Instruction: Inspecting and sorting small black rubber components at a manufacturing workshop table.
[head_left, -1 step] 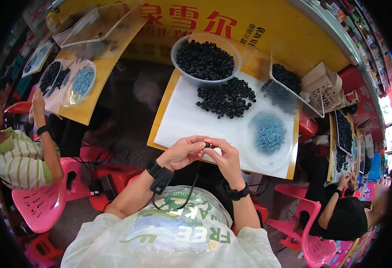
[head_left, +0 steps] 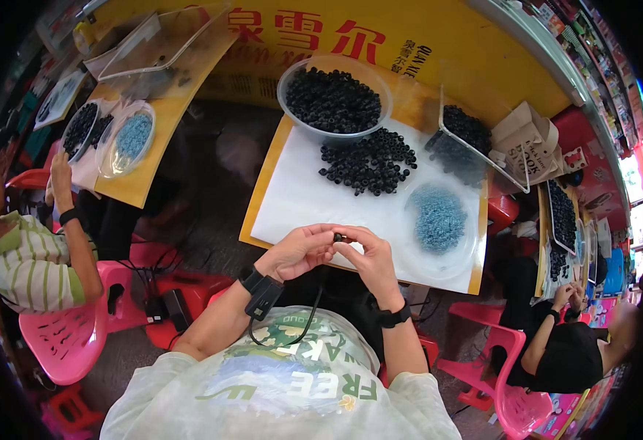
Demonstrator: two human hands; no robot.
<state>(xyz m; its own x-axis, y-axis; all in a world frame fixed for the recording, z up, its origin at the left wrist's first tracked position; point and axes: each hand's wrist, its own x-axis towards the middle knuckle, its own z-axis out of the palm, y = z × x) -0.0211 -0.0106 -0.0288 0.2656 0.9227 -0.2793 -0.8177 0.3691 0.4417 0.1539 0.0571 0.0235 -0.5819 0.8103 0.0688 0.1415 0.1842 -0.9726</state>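
Observation:
Over the table's near edge, my left hand (head_left: 294, 252) and my right hand (head_left: 369, 258) meet at the fingertips. Both are closed in a pinch on one small black round piece (head_left: 338, 237), mostly covered by the fingers. Just beyond them, a loose heap of black ring-like pieces (head_left: 369, 163) lies on the white sheet (head_left: 288, 194). Behind that heap stands a clear round tub (head_left: 286, 110) filled with more of them. Tiny light-blue pieces (head_left: 440, 220) fill a clear shallow dish (head_left: 474, 238) to the right of my hands.
A tilted clear bin (head_left: 508, 174) of black pieces stands at the back right, beside a paper bag (head_left: 527, 136). One person (head_left: 39, 257) sits at a table on the left, another (head_left: 563, 348) on the right. Pink chairs (head_left: 61, 334) flank me.
The black piece sits at a slightly different angle between my fingertips. My hands stay in almost the same place, and the whole view has shifted a little.

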